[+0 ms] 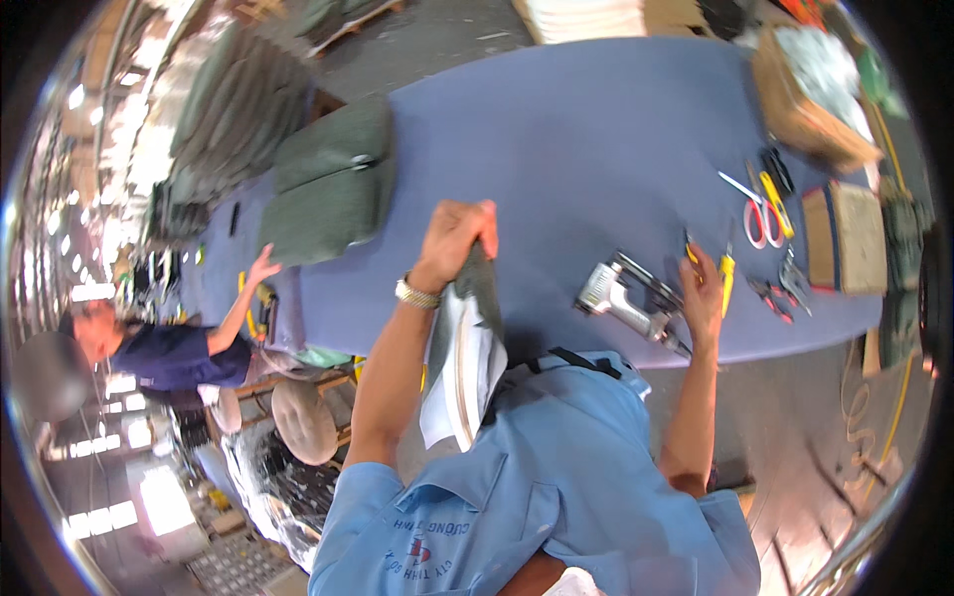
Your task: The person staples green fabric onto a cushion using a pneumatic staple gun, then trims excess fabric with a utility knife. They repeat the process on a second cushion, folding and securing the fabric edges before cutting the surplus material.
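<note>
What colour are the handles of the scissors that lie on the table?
The scissors have red handles with white trim, seen best in the head view.

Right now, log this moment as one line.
left hand: grips grey-green fabric cover | right hand: beside silver pneumatic stapler | blue padded table

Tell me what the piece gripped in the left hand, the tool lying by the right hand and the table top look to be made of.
The piece in the left hand looks like dark green fabric over white foam or lining: it hangs limp and shows pale layered edges. The tool by the right hand seems bare metal, grey with bright glints, probably a pneumatic stapler. The table top appears covered in matte blue cloth or felt, with no shine.
</note>
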